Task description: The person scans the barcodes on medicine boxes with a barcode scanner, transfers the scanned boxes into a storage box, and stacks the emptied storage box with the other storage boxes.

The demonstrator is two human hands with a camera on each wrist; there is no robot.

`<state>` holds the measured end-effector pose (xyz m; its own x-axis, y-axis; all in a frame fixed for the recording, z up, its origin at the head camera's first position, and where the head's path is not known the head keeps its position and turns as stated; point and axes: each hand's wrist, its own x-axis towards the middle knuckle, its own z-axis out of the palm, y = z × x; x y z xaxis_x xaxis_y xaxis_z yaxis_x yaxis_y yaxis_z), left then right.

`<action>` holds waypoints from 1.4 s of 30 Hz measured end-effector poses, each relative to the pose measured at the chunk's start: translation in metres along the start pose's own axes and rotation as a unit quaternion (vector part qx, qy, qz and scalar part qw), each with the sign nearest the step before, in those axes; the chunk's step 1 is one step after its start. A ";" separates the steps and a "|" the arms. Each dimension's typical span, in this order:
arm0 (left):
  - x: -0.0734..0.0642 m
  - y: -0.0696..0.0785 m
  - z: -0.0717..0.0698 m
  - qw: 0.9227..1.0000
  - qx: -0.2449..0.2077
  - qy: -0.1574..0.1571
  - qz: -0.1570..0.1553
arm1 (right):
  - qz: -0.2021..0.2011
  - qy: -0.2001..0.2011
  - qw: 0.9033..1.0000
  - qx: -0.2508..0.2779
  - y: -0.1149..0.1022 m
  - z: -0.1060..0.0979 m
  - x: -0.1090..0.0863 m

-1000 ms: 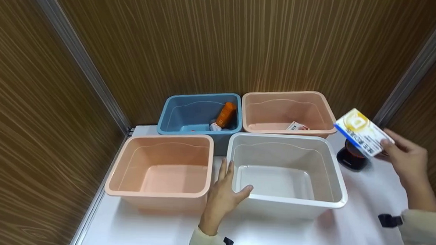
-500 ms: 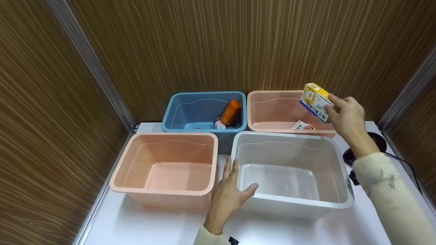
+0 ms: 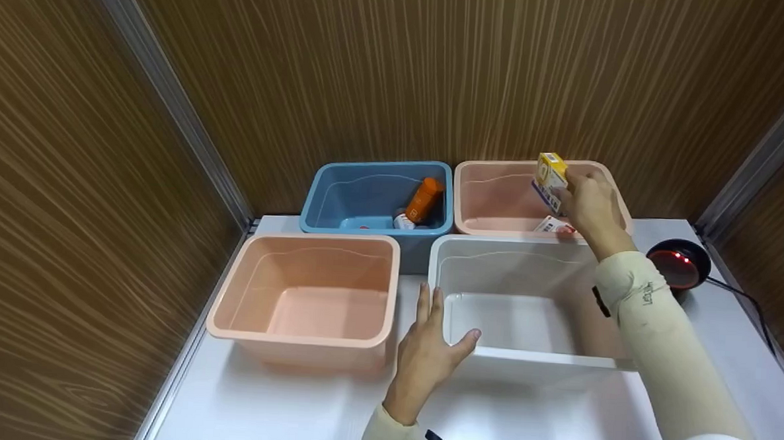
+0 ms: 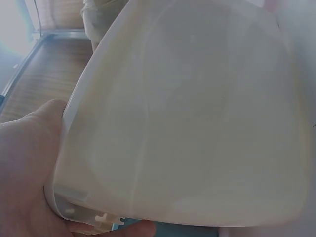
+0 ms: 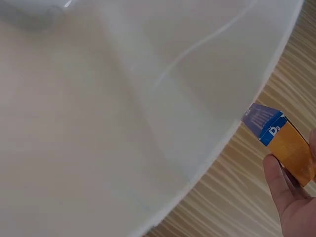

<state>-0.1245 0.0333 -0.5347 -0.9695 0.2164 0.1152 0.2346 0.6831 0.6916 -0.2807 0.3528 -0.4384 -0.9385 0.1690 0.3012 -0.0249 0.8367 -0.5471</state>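
Observation:
My right hand [image 3: 592, 205] pinches a small yellow, white and blue box marked D3 [image 3: 550, 182] by its end. It holds the box tilted over the back right pink bin [image 3: 460, 196], where a flat white-and-red box [image 3: 554, 225] lies at the bottom. In the right wrist view, the thumb and a finger squeeze the box's yellow side [image 5: 291, 153]. With fingers spread and straight, my left hand [image 3: 424, 355] rests at the front left corner of the white bin [image 3: 545, 359], thumb over its front rim. The left wrist view shows that thumb against the bin [image 4: 182, 123].
Behind stands a blue bin [image 3: 310, 203] with an orange bottle [image 3: 424, 200] and a white item [image 3: 403, 222] inside. Another pink bin [image 3: 294, 339] is at the front left. To the right sits a black device with red lights [image 3: 678, 265] and a cable. Wood-grain walls enclose the table.
My right hand has carried the box from beside the black device, left and back, over the back right pink bin. The box has turned more upright. My left hand stays at the white bin.

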 end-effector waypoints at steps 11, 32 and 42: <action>-0.001 -0.002 0.001 1.000 0.002 -0.007 -0.004 | 0.032 -0.046 0.998 0.016 0.006 0.014 -0.005; 0.008 -0.012 -0.004 1.000 0.019 -0.019 0.006 | -0.025 -0.195 0.974 -0.112 -0.005 -0.017 -0.033; 0.013 -0.013 -0.009 0.999 0.022 -0.042 0.001 | -0.075 -0.145 0.973 -0.164 -0.010 -0.045 -0.070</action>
<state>-0.1406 0.0210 -0.5356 -0.9601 0.2744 0.0540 0.2408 0.7129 0.6586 -0.1995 0.3563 -0.4191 -0.9915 -0.0828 0.1003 -0.1034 0.9698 -0.2211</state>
